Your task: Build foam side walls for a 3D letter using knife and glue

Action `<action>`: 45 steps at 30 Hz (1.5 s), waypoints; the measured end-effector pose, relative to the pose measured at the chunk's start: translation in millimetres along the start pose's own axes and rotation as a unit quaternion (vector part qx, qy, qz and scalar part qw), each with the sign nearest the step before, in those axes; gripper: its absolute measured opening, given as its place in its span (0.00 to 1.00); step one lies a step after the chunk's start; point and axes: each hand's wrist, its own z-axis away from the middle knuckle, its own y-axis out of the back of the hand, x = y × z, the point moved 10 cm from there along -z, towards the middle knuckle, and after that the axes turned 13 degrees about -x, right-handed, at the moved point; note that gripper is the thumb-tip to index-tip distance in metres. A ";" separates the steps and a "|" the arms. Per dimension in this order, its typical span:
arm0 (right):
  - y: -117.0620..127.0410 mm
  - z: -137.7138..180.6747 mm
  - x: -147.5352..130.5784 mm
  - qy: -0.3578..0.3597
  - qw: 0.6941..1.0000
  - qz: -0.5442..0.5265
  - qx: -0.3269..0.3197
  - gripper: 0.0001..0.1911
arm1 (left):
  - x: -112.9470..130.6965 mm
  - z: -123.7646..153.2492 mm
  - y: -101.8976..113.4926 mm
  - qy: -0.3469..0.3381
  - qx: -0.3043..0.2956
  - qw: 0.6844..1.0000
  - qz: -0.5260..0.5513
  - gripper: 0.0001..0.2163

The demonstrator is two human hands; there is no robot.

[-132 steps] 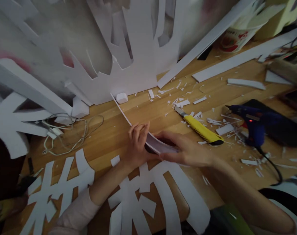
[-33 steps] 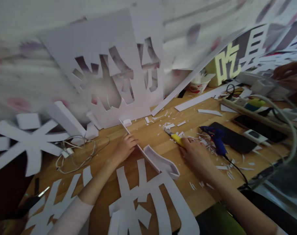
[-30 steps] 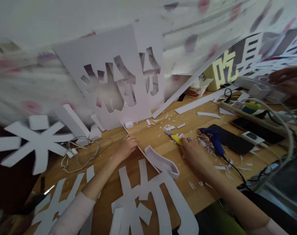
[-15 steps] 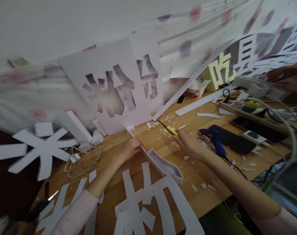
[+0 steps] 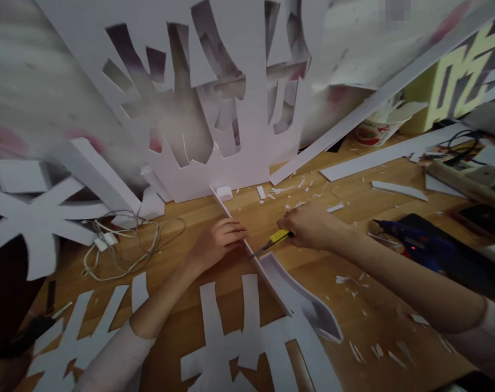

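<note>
A long thin strip of white foam board (image 5: 267,281) stands on edge across the wooden table. My left hand (image 5: 220,242) is closed on its upper part, fingers pressed along it. In my right hand (image 5: 306,224) is a yellow utility knife (image 5: 279,236). The knife's blade points left and reaches the strip, just below my left fingers. Beside the strip's near end lies a curved white piece with raised side walls (image 5: 308,305). Under that end is a flat white cut-out character (image 5: 231,348).
A blue glue gun (image 5: 410,245) rests near a black phone at the right. White scraps litter the table. A tangled white cable (image 5: 149,256) lies left, near a white star-like shape (image 5: 35,212). A cut-out white board (image 5: 190,179) leans at the back, beside a paper bowl (image 5: 380,130).
My right hand has turned the knife, so its blade now points left and down at the strip instead of away. The view has moved closer to the table.
</note>
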 end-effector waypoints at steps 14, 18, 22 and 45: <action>-10.4 -20.9 0.4 0.025 0.999 0.022 0.005 0.06 | 3.4 4.7 4.7 -0.014 0.041 0.999 0.007 0.09; -9.2 -23.0 -1.7 0.030 0.999 0.024 0.002 0.06 | 4.1 4.9 4.8 -0.015 0.041 0.999 0.004 0.08; -10.4 -23.0 -5.6 0.032 0.999 0.035 -0.006 0.06 | 3.4 5.9 4.2 -0.013 0.040 0.999 0.005 0.09; -24.6 -20.7 -13.4 0.025 0.995 0.080 -0.046 0.09 | -6.5 1.7 2.6 0.098 0.011 0.978 0.182 0.14</action>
